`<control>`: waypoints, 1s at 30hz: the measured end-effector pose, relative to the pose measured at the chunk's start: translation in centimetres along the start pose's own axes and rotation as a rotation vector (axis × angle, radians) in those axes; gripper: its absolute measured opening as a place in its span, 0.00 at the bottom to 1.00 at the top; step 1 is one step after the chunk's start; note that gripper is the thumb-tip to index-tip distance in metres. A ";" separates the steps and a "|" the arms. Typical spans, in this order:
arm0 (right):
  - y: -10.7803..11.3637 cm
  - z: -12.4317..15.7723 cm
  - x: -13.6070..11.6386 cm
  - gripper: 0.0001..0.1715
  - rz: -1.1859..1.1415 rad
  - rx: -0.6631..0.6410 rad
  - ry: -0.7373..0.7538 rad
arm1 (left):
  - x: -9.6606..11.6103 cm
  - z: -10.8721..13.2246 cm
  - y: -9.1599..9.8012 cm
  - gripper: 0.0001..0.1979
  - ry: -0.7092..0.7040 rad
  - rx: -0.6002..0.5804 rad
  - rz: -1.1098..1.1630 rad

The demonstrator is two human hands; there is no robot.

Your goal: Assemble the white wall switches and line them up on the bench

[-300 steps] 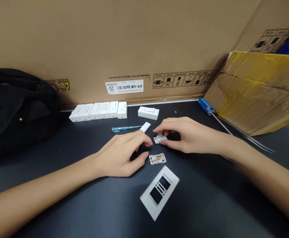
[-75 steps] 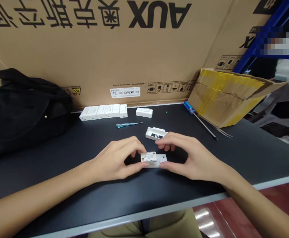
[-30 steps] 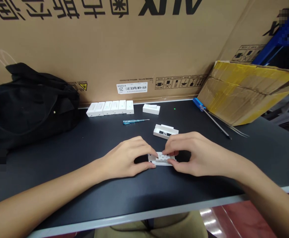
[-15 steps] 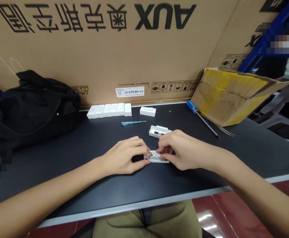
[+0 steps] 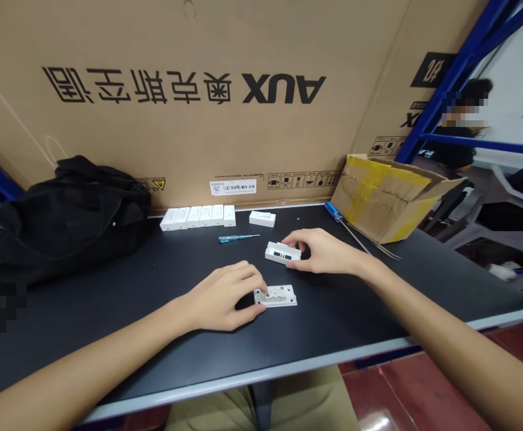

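A flat white plastic plate [image 5: 283, 296] with small holes and a raised middle lies on the black tabletop. My left hand [image 5: 232, 296] has its thumb and fingertips closed on the plate's left end. Farther back, my right hand [image 5: 319, 251] grips the right end of a white plastic housing [image 5: 276, 254] between thumb and fingers. The housing's open side, with dark slots, faces me. Whether it is lifted off the table I cannot tell.
Behind stand a row of white plastic boxes [image 5: 198, 216], one separate white box [image 5: 262, 219] and a blue screwdriver [image 5: 234, 238]. A black bag [image 5: 73, 221] lies left. At right are a larger screwdriver [image 5: 333, 211] and a cardboard box [image 5: 378, 197]; a person [image 5: 452, 143] is beyond.
My right hand has left the plate, moved back and taken hold of the white housing. My left hand stays at the plate's left end. The camera view has tilted upward.
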State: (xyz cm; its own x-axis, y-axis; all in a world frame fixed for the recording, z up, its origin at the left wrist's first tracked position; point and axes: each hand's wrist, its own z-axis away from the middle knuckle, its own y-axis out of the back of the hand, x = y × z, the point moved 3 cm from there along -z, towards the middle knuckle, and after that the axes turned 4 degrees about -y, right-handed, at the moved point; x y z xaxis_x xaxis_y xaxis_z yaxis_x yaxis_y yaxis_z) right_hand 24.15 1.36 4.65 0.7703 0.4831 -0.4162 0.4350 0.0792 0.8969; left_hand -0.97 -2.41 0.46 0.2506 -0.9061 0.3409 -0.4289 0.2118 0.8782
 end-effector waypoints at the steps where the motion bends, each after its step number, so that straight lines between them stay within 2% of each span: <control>1: 0.0 0.2 0.4 0.21 0.000 -0.001 -0.007 | 0.0 0.0 0.0 0.09 0.001 -0.004 0.001; 3: 0.7 0.6 1.3 0.20 0.007 0.040 -0.044 | -0.1 0.0 0.0 0.10 0.001 -0.014 0.007; 7: 2.3 1.1 4.6 0.25 0.079 0.191 -0.170 | -0.3 0.1 -0.1 0.12 0.016 -0.019 0.032; 10: 2.0 1.1 7.0 0.22 0.134 0.177 -0.180 | -0.3 0.2 -0.1 0.12 0.025 -0.017 0.045; 12: 1.4 1.1 7.6 0.22 0.172 0.192 -0.153 | -0.2 0.3 -0.1 0.12 0.028 -0.019 0.051; 16: 0.6 1.3 6.0 0.26 0.240 0.338 -0.092 | 0.0 0.2 0.1 0.12 0.029 -0.018 0.066; 18: 0.1 1.1 4.5 0.22 0.240 0.303 -0.031 | 0.1 0.1 0.2 0.13 0.026 -0.018 0.070; 20: -0.7 0.7 3.2 0.19 0.231 0.208 0.036 | 0.1 0.0 0.3 0.16 0.012 -0.027 0.063; 23: -1.9 0.3 2.2 0.14 0.228 0.121 0.085 | 0.2 0.0 0.2 0.21 -0.003 -0.056 0.033; 26: -2.4 0.4 2.0 0.11 0.225 0.114 0.091 | 0.2 0.0 0.2 0.20 0.008 -0.073 0.026; 30: -1.5 0.8 2.4 0.14 0.222 0.166 0.080 | 0.1 0.1 0.2 0.19 0.010 -0.077 0.043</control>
State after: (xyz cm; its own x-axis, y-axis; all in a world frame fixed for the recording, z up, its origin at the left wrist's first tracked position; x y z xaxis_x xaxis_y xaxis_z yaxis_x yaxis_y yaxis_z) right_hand 25.74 1.74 2.22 0.8189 0.5403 -0.1933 0.3351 -0.1767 0.9255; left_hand -1.12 -2.54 0.64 0.2419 -0.8921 0.3817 -0.3719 0.2781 0.8856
